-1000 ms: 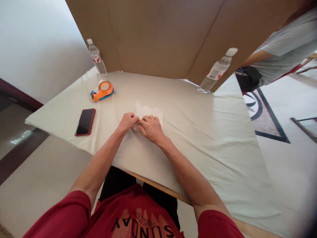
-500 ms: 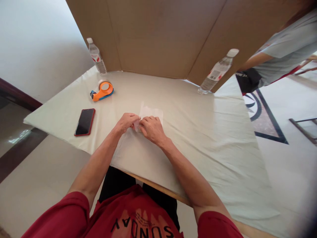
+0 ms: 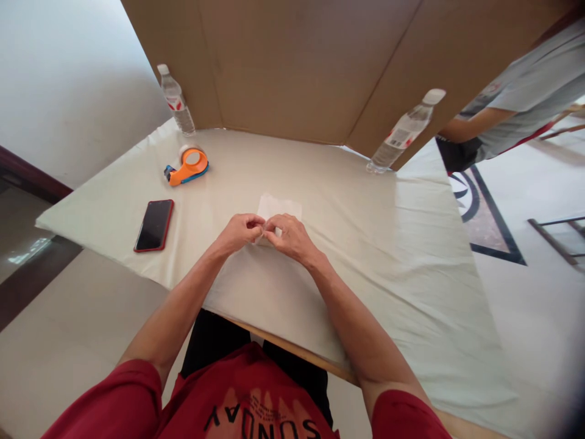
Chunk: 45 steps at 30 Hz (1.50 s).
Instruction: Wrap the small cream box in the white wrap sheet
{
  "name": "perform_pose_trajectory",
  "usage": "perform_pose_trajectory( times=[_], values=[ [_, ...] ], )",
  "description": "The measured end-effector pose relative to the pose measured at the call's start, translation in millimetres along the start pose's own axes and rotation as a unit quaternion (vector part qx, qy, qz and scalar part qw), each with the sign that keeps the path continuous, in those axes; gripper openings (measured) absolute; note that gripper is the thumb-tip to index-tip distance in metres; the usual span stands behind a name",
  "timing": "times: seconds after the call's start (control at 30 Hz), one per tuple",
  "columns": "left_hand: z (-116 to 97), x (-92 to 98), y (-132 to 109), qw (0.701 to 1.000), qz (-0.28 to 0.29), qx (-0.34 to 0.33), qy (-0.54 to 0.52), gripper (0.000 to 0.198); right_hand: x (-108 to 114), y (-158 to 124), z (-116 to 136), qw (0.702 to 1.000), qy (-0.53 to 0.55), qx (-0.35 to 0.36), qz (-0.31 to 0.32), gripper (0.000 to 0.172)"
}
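Observation:
A thin white sheet that looks like a paper tissue (image 3: 280, 205) lies on the cloth-covered table in front of me. At its near left edge, my left hand (image 3: 241, 233) pinches it between thumb and fingers. My right hand (image 3: 291, 236) meets the left one there, thumb and forefinger pinched on the same edge with the fingers curled into a ring. The fingertips of both hands almost touch and hide part of the near edge.
A red-cased phone (image 3: 154, 225) and an orange tape dispenser (image 3: 188, 167) lie to the left. Water bottles stand at the back left (image 3: 176, 102) and back right (image 3: 404, 135), before a tall cardboard panel (image 3: 292, 67). Beyond it at right is another person's arm (image 3: 479, 124).
My right hand has lifted and turned from lying over the sheet to a pinch at its edge. The left hand has shifted slightly right, and more of the sheet shows.

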<state>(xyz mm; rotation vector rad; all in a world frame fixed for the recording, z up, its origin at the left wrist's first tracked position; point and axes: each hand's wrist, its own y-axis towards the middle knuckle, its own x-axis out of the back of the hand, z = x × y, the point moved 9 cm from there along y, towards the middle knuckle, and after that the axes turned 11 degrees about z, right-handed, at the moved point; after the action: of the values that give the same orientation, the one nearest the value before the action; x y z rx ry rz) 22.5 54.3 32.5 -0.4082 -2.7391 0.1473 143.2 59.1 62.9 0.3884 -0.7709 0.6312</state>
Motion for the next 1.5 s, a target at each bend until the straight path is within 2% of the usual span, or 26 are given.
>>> perform_pose_trajectory(
  times=[0.13, 0.27, 0.37, 0.5, 0.6, 0.77, 0.97, 1.17, 1.3, 1.5],
  values=[
    [-9.5, -1.2, -1.3, 0.988, -0.041, -0.065, 0.131, 0.019, 8.7, -1.4, -6.8, 0.998, 0.057, 0.000, 0.003, 0.010],
    [-19.4, -7.9, -6.3, 0.935, -0.153, -0.160, 0.276, 0.013, 16.5, -3.6, -11.9, 0.998, 0.061, -0.015, -0.006, 0.013],
    [-19.9, -14.2, -10.8, 0.903, -0.214, -0.209, 0.309, 0.014, 21.5, -4.9, -15.3, 0.998, 0.047, -0.031, -0.018, 0.015],
    [-20.7, -15.2, -15.5, 0.882, -0.249, -0.255, 0.309, 0.012, 26.2, -4.7, -22.5, 0.998, 0.038, -0.048, -0.034, 0.015],
    [-19.4, -12.6, -15.5, 0.880, -0.255, -0.264, 0.302, 0.012, 28.4, -4.5, -30.2, 0.996, 0.029, -0.067, -0.041, 0.016],
    [-18.3, -13.8, -12.5, 0.889, -0.228, -0.281, 0.281, 0.013, 34.9, -8.6, -46.2, 0.993, -0.003, -0.112, -0.047, 0.014],
    [-18.1, -15.4, -9.2, 0.899, -0.201, -0.273, 0.276, 0.015, 47.4, -27.7, -74.1, 0.976, -0.049, -0.204, -0.057, 0.019],
    [-12.3, -18.4, -3.4, 0.910, -0.179, -0.257, 0.272, 0.016, 36.7, -48.6, -90.9, 0.957, -0.078, -0.278, -0.001, 0.032],
    [-11.7, -19.6, -3.7, 0.906, -0.186, -0.265, 0.271, 0.017, 28.0, -53.7, -91.7, 0.945, -0.077, -0.318, -0.011, 0.036],
    [-11.1, -19.8, -2.7, 0.907, -0.187, -0.260, 0.274, 0.017, 12.8, -55.7, -83.2, 0.942, -0.029, -0.334, -0.022, 0.037]
  ],
)
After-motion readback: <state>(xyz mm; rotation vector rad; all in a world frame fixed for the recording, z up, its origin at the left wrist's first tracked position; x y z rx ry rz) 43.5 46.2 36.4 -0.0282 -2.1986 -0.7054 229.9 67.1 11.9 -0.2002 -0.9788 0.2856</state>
